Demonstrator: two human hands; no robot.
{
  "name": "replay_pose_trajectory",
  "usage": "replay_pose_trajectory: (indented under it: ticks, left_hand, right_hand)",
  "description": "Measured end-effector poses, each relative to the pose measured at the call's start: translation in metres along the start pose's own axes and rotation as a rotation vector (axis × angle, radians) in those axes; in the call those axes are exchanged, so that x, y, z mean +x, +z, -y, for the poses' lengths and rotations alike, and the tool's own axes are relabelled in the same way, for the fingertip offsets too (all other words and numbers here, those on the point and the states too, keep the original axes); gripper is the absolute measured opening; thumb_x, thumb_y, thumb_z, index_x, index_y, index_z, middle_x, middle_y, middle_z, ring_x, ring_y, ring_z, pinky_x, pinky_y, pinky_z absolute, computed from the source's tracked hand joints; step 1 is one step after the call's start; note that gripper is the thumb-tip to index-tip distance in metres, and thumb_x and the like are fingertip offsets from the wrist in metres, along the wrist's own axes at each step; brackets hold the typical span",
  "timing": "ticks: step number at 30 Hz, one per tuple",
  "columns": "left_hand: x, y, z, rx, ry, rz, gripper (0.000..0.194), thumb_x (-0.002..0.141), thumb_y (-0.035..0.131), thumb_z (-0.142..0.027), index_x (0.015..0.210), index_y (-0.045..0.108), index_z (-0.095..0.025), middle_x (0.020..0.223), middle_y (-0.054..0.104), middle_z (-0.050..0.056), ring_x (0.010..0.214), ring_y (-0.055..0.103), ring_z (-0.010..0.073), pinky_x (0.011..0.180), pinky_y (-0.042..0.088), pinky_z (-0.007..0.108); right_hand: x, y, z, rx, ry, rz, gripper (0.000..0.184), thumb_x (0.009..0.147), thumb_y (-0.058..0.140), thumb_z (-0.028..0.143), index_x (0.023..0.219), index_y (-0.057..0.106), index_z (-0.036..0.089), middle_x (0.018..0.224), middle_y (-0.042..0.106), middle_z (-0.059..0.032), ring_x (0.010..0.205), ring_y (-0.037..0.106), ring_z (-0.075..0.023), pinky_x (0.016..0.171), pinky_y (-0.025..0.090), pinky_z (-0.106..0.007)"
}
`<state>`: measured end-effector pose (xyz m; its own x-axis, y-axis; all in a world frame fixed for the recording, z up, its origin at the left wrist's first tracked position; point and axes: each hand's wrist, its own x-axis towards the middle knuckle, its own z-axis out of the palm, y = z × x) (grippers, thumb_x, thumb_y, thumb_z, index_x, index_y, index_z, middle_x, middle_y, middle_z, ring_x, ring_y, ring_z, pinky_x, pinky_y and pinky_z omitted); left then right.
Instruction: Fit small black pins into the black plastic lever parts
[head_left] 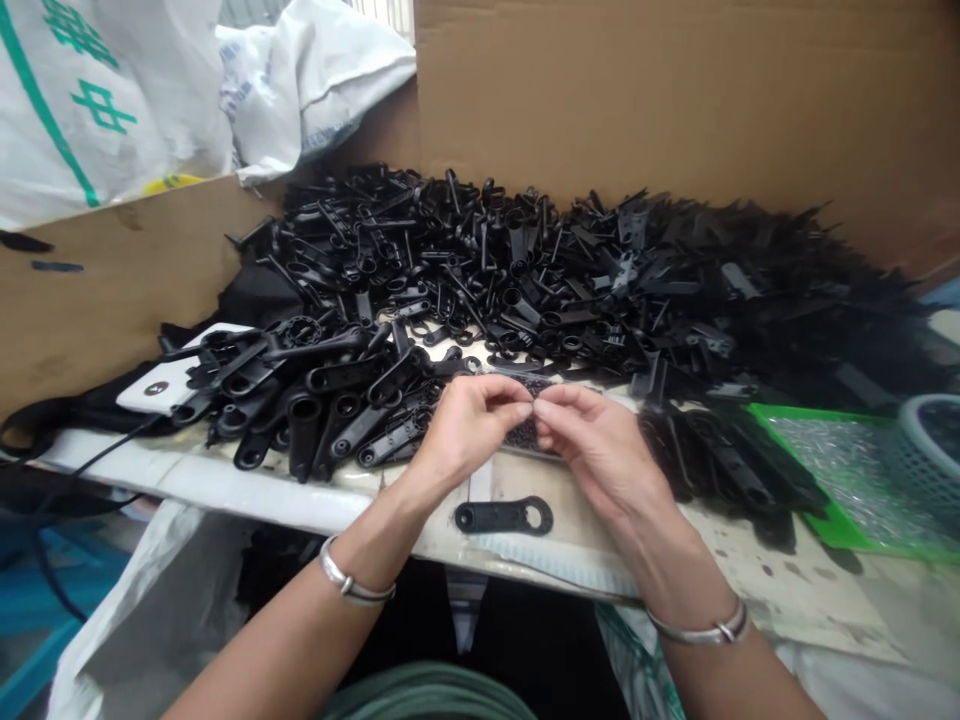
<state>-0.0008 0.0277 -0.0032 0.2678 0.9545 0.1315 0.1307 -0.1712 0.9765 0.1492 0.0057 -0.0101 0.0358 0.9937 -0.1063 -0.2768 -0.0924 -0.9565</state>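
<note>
My left hand (480,415) and my right hand (589,430) meet fingertip to fingertip above the table. Each is closed in a pinch; whatever lies between the fingertips is too small to make out. Just behind and below them is a shallow clear tray (536,450) of tiny dark pieces, partly covered by my hands. On the table in front of me lies one flat black plastic arm (502,516), with a round socket at its left end and a wide ring at its right. No finger touches it.
Black plastic parts (480,250) are heaped along the cardboard wall (675,90). More black arms (352,390) lie at left, beside a white box (161,385). At right, a green tray (825,520) holds small shiny pieces and a grey basket (930,440). White sacks (315,80) hang at upper left.
</note>
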Motion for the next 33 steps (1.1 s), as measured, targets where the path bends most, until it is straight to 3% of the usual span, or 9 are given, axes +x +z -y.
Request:
replay_pose_trajectory:
  ticks: [6, 10, 18, 23, 26, 33]
  left_hand:
    - [-0.007, -0.004, -0.002, 0.262, 0.1, 0.021, 0.012, 0.084, 0.052, -0.012, 0.076, 0.059, -0.018, 0.07, 0.058, -0.004, 0.067, 0.051, 0.0117, 0.064, 0.036, 0.024]
    - [-0.012, -0.006, -0.005, 0.496, 0.19, 0.087, 0.016, 0.089, 0.042, -0.011, 0.078, 0.05, -0.019, 0.071, 0.053, -0.003, 0.065, 0.047, 0.0113, 0.061, 0.034, 0.024]
    - [-0.013, -0.007, -0.004, 0.545, 0.134, 0.146, 0.021, 0.095, 0.038, -0.022, 0.076, 0.046, -0.019, 0.065, 0.05, -0.004, 0.059, 0.047, 0.0108, 0.058, 0.032, 0.024]
    - [-0.013, -0.005, -0.004, 0.513, 0.129, 0.108, 0.022, 0.096, 0.039, -0.025, 0.081, 0.054, -0.02, 0.071, 0.056, -0.004, 0.065, 0.052, 0.0111, 0.062, 0.035, 0.024]
    - [-0.012, -0.005, -0.003, 0.415, 0.189, 0.069, 0.011, 0.092, 0.049, -0.019, 0.09, 0.059, -0.019, 0.083, 0.063, -0.003, 0.075, 0.057, 0.0105, 0.069, 0.039, 0.022]
    - [-0.01, -0.008, 0.002, 0.297, 0.112, 0.062, 0.013, 0.088, 0.051, -0.016, 0.079, 0.06, -0.018, 0.071, 0.061, -0.006, 0.065, 0.052, 0.0078, 0.063, 0.038, 0.02]
  right_hand:
    - [-0.003, 0.006, 0.0, -0.357, -0.156, -0.042, 0.011, 0.071, 0.074, 0.022, 0.079, 0.068, 0.017, 0.066, 0.064, 0.0001, 0.056, 0.056, -0.0119, 0.054, 0.046, -0.022]
    - [-0.005, 0.009, 0.002, -0.511, -0.245, -0.056, 0.006, 0.073, 0.07, 0.019, 0.079, 0.069, 0.017, 0.075, 0.068, -0.0021, 0.065, 0.06, -0.0141, 0.06, 0.048, -0.023]
    - [-0.002, 0.002, 0.0, -0.248, -0.079, 0.039, 0.016, 0.076, 0.073, 0.027, 0.085, 0.067, 0.015, 0.064, 0.061, 0.0, 0.057, 0.054, -0.0111, 0.053, 0.045, -0.02]
    - [0.0, 0.0, -0.001, -0.056, 0.028, 0.068, 0.019, 0.075, 0.075, 0.025, 0.087, 0.066, 0.014, 0.068, 0.06, -0.0001, 0.055, 0.05, -0.0087, 0.05, 0.041, -0.017]
    - [0.0, 0.0, -0.001, -0.037, 0.059, 0.089, 0.02, 0.076, 0.075, 0.024, 0.089, 0.066, 0.013, 0.067, 0.059, 0.0001, 0.055, 0.049, -0.0081, 0.049, 0.041, -0.017]
    - [-0.003, 0.003, -0.001, -0.11, 0.012, 0.098, 0.021, 0.078, 0.074, 0.026, 0.092, 0.066, 0.012, 0.072, 0.062, -0.0018, 0.059, 0.052, -0.0084, 0.054, 0.044, -0.017]
